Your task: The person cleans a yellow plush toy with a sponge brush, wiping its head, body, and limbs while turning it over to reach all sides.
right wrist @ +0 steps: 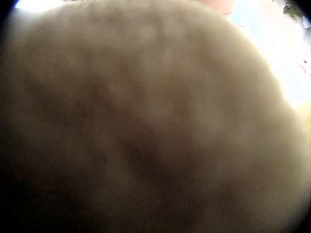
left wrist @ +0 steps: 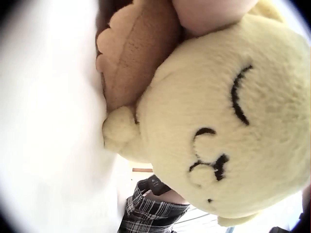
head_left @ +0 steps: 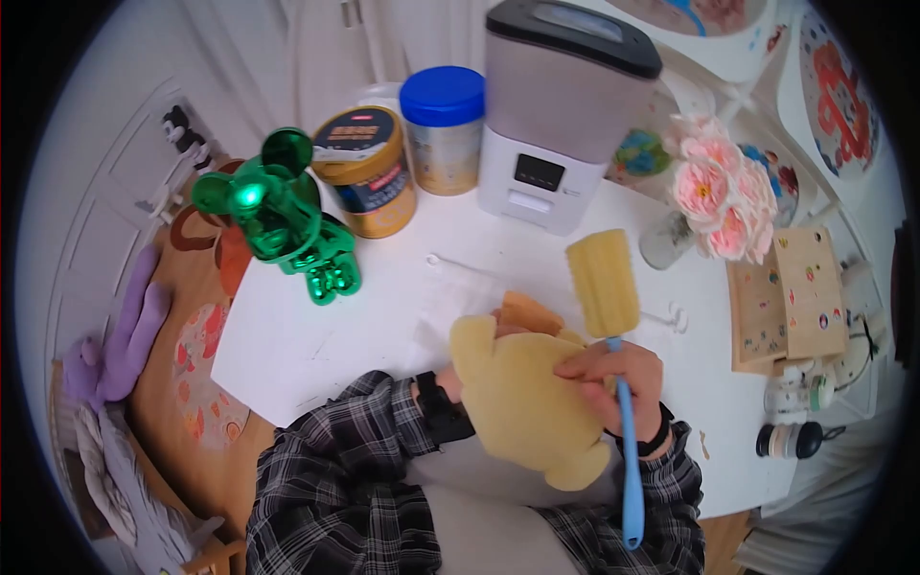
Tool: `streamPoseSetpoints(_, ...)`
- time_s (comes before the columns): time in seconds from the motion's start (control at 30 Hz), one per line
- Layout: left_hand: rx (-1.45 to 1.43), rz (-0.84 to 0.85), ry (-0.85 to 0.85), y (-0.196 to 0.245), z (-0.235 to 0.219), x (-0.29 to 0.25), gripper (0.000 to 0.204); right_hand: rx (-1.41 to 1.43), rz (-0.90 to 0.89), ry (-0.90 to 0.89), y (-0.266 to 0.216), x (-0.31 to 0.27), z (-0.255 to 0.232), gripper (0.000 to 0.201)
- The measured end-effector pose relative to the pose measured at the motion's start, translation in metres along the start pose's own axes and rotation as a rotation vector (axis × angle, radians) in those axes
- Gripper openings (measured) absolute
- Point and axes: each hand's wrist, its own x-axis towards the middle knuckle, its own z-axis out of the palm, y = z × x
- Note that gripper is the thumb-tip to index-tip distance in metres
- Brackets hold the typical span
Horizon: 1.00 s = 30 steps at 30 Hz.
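My left hand [left wrist: 209, 14], mostly hidden under the toy in the head view, holds a pale yellow plush toy [head_left: 522, 398] above the table's front. The left wrist view shows its stitched sleepy face, small paw and an orange-brown scalloped plush part [left wrist: 141, 53] beside the hand. My right hand [head_left: 628, 377] grips a sponge brush by its blue handle [head_left: 630, 460]. The brush's yellow sponge head [head_left: 604, 283] points away over the table, and this hand's fingertips lie on the plush toy. Blurred yellow plush fills most of the right wrist view.
On the white table [head_left: 287, 355] stand a shiny green bear figure [head_left: 287, 216], a gold tin [head_left: 369, 177], a blue-lidded tub [head_left: 443, 129] and a tall dispenser [head_left: 565, 115]. Pink flowers [head_left: 724, 192] and a wooden box [head_left: 791, 297] are at the right.
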Motion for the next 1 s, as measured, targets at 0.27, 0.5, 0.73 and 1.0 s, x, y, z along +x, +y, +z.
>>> streamPoseSetpoints(0.27, -0.642, -0.208, 0.163, -0.013, 0.001, 0.001, 0.042, 0.253, 0.122, 0.528, 0.013, -0.015, -0.001, 0.053)
streamPoseSetpoints(0.5, -0.498, -0.128, 0.045, -0.018, -0.007, 0.001, 0.042, 0.314, 0.522, 0.428, 0.009, -0.053, 0.005, 0.034)
streamPoseSetpoints(0.73, -0.394, -0.123, 0.049, -0.022, -0.014, -0.006, 0.041, 0.140, 0.541, 0.632, 0.008, -0.070, 0.014, 0.026)
streamPoseSetpoints(1.0, -0.266, -0.084, 0.035, -0.023, -0.012, 0.000, 0.040, 0.366, 0.723, 0.615, 0.022, -0.084, 0.025, 0.026)
